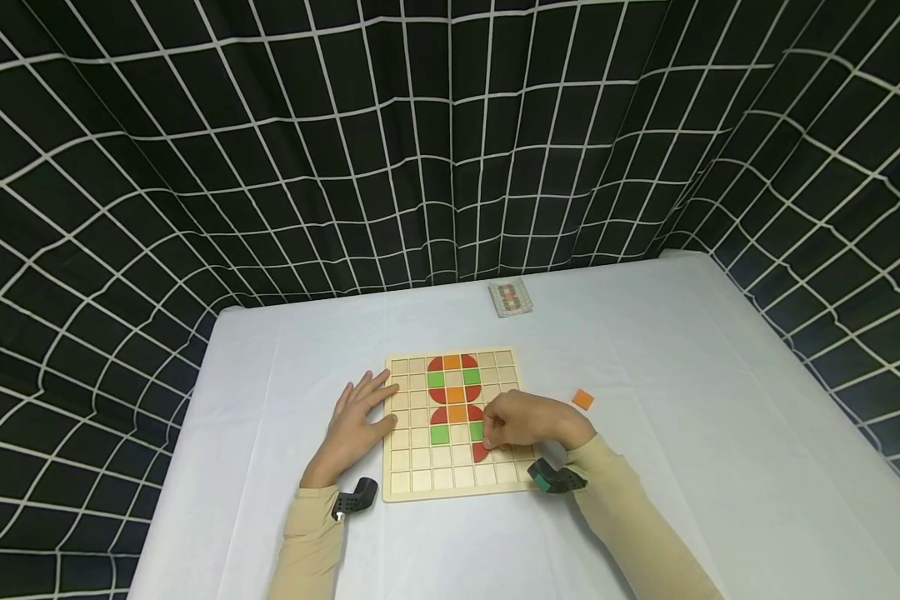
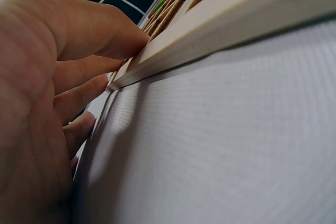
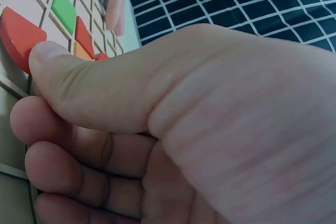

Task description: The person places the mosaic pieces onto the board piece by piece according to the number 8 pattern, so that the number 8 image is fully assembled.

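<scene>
A wooden grid board (image 1: 450,492) lies on the table with red, orange and green tiles in its cells. My right hand (image 1: 525,418) is over the board's right half, its thumb and curled fingers at a red quarter-circle tile (image 1: 480,452) in a lower row. The right wrist view has the thumb tip against that red tile (image 3: 20,38); the fingertips' contact is partly hidden. Just above it sits a green square tile (image 1: 477,431), partly covered by the hand. My left hand (image 1: 356,425) rests at the board's left edge, fingers spread and extended, thumb (image 2: 118,32) touching the frame.
A loose orange square tile (image 1: 583,399) lies on the white cloth right of the board. Farther back is a small card stack (image 1: 510,297) with a coloured pattern on top. Dark curtains with white grid lines (image 1: 450,150) surround the table's back and sides.
</scene>
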Available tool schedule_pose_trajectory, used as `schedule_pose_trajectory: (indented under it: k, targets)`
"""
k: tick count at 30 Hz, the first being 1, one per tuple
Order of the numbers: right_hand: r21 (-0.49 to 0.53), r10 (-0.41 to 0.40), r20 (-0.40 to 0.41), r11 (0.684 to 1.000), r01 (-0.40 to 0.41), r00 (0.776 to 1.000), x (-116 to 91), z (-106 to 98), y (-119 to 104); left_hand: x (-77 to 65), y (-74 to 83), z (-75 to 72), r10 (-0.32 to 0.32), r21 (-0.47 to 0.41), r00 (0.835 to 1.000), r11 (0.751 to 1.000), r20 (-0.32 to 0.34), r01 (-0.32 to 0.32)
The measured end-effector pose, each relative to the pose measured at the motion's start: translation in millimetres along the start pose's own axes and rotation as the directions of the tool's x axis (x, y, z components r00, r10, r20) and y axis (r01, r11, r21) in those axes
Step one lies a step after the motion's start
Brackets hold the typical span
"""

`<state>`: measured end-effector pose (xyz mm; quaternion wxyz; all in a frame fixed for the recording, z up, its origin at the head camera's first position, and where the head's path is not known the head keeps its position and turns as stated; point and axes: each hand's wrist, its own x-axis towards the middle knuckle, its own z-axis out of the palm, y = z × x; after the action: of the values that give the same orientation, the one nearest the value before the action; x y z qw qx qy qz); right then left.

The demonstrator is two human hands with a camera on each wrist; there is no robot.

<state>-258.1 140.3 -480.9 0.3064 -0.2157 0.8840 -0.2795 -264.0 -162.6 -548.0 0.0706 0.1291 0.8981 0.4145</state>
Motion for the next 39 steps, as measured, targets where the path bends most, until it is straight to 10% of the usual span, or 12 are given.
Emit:
schedule_pose_trajectory:
  k: [39]
  targets:
    - [-0.021,-0.012,-0.053,1.0,0.01,0.999,-4.3,-2.7,-6.8,-0.2,-0.7,-0.6,0.0,-0.003,1.0,1.0,0.002,0.0]
